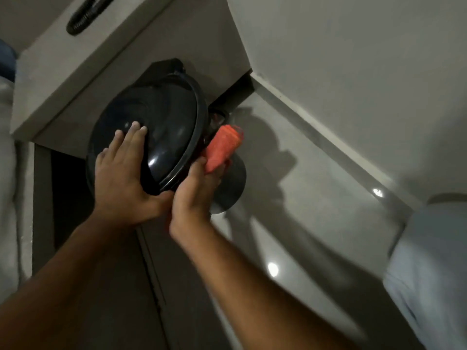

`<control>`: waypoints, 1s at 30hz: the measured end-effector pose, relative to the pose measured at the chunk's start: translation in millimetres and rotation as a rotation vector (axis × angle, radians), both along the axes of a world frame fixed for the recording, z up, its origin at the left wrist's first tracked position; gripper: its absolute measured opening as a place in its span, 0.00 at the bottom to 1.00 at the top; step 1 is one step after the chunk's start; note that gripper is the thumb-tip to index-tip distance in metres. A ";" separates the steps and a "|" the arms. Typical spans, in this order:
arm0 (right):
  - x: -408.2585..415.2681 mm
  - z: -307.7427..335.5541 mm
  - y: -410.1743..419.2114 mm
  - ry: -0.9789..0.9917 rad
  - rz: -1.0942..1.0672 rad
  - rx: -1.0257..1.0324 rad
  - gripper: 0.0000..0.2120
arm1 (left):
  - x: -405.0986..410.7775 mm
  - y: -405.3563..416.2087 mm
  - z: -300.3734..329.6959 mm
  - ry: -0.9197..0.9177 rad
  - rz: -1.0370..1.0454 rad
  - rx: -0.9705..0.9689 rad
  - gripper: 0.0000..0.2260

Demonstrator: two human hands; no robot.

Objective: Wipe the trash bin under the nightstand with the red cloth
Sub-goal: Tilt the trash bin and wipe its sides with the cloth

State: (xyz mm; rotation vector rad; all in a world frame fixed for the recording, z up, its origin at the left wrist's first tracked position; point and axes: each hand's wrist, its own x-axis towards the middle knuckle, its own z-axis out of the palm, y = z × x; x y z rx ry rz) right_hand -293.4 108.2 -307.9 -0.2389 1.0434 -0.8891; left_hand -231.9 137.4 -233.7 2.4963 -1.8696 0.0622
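Observation:
A round black trash bin (166,117) with a glossy domed lid stands on the floor in front of the grey nightstand (75,72). My left hand (121,170) lies flat on the lid, fingers spread, thumb hooked under the near rim. My right hand (194,195) is closed around the red cloth (222,147) and presses it against the bin's right side just below the lid rim. The lower body of the bin shows only at the right, behind that hand.
The nightstand top carries a black ribbed cord (80,21). A pale wall with a skirting board (316,137) runs along the right. The glossy grey floor (290,223) stretches toward me. Light fabric (429,261) shows at the right edge, bedding at the left.

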 end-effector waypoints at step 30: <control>-18.1 -107.1 -72.4 -0.064 0.149 -0.065 0.26 | 7.9 -1.3 -4.0 -0.036 0.003 -0.015 0.49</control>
